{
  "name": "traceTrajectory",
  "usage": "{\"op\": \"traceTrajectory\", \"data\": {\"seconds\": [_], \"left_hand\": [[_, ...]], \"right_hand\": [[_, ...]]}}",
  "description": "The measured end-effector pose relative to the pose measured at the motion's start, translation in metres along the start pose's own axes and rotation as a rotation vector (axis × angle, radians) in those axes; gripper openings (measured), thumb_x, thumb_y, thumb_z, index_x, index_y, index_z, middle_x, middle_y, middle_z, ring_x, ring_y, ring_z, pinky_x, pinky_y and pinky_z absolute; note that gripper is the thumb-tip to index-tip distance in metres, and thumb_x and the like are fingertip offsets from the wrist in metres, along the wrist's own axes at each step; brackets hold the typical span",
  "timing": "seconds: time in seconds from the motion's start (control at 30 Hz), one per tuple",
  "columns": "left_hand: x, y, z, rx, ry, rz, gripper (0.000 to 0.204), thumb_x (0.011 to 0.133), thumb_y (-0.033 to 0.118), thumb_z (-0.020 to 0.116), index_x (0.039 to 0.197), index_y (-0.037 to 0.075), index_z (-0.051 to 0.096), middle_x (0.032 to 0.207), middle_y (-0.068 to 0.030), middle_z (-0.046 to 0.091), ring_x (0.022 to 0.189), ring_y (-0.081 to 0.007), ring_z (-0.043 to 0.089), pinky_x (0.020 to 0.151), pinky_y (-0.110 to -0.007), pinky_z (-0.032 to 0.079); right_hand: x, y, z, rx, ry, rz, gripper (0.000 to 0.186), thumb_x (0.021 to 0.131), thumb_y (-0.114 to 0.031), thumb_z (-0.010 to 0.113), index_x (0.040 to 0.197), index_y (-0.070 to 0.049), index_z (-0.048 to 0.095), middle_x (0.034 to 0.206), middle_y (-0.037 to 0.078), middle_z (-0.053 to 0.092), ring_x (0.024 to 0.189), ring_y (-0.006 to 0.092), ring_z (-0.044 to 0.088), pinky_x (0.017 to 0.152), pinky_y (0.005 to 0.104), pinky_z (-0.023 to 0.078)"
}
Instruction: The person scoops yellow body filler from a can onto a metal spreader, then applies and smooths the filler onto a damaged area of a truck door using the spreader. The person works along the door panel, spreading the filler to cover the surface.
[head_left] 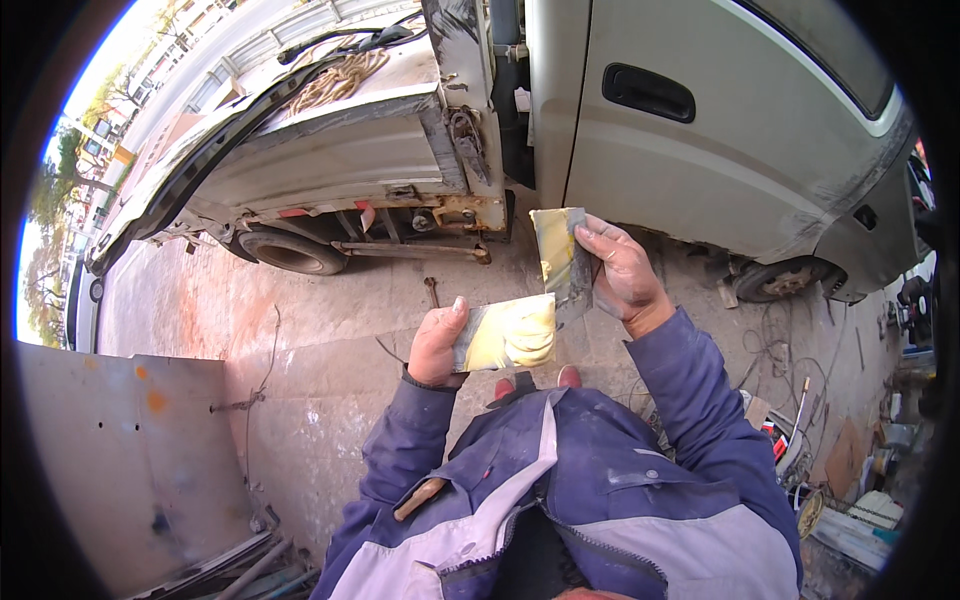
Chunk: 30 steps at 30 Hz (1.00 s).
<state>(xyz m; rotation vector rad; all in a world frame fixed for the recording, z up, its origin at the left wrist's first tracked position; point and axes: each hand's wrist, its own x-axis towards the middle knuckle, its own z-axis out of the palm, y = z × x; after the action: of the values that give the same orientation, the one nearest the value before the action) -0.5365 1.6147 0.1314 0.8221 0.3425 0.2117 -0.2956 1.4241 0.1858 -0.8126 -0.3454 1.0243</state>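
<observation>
My left hand [437, 341] is closed on the edge of a flat spreader [508, 334], its face loaded with a thick pale-yellow mound of body filler [527, 330]. In my right hand [622, 270] is a second flat spreader [562, 250], held up on end and smeared with the same yellow paste. The two blades meet or nearly meet at a corner in front of my chest; whether they touch I cannot tell. Grey-white dust covers the fingers of both hands. Beyond them stands a pale truck cab door [690, 110] with a black handle.
The truck's bed side [340, 160] lies ahead on the left, with rope [340, 80] on top. A wrench-like tool [431, 291] is on the concrete floor. A large metal panel [130, 450] stands at left. Cables [775, 350] and clutter lie at right.
</observation>
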Motion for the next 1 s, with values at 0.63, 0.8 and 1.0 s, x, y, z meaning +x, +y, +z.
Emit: {"op": "traceTrajectory", "data": {"seconds": [0.63, 0.8, 1.0], "left_hand": [[0.015, -0.026, 0.032, -0.153, 0.166, 0.314, 0.061, 0.122, 0.041, 0.053, 0.150, -0.013, 0.059, 0.146, -0.0244, 0.072, 0.130, -0.0355, 0.075, 0.111, -0.048, 0.060], [0.016, -0.027, 0.035, -0.207, 0.123, 0.302, 0.061, 0.122, 0.041, 0.052, 0.152, -0.012, 0.058, 0.147, -0.0235, 0.072, 0.130, -0.0354, 0.075, 0.110, -0.047, 0.059], [0.011, -0.023, 0.036, -0.252, 0.088, 0.285, 0.061, 0.122, 0.043, 0.051, 0.152, -0.010, 0.058, 0.149, -0.0229, 0.071, 0.132, -0.0348, 0.074, 0.113, -0.047, 0.058]], "right_hand": [[-0.054, 0.046, 0.045, -0.987, 0.181, -0.687, 0.042, 0.113, -0.004, 0.067, 0.156, -0.006, 0.070, 0.124, 0.016, 0.083, 0.094, 0.0136, 0.073, 0.087, 0.0295, 0.058], [-0.058, 0.051, 0.048, -1.060, 0.187, -0.668, 0.044, 0.112, -0.004, 0.068, 0.156, -0.007, 0.069, 0.128, 0.020, 0.082, 0.101, 0.0233, 0.081, 0.089, 0.0327, 0.061], [-0.057, 0.059, 0.046, -1.115, 0.163, -0.706, 0.046, 0.111, -0.003, 0.069, 0.156, -0.007, 0.069, 0.130, 0.024, 0.081, 0.109, 0.0335, 0.084, 0.092, 0.0368, 0.063]]}}
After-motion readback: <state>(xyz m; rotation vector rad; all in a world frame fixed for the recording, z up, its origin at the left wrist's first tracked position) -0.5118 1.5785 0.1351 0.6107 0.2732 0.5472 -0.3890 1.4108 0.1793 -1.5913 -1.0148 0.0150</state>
